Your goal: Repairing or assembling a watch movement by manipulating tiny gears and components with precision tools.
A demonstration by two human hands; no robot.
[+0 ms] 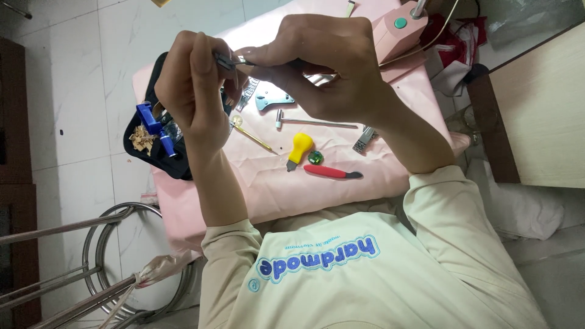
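Above the worktop's (341,183) far edge, left hand (195,91) and right hand (323,67) are both pinching a small metal part (234,60) w/ fingertips closed on it. Likely light, stiff, slippery; grip by edges.

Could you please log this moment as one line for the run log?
left hand: pinches small metal part | right hand: grips same part | below: yellow-handled tool, red-handled knife
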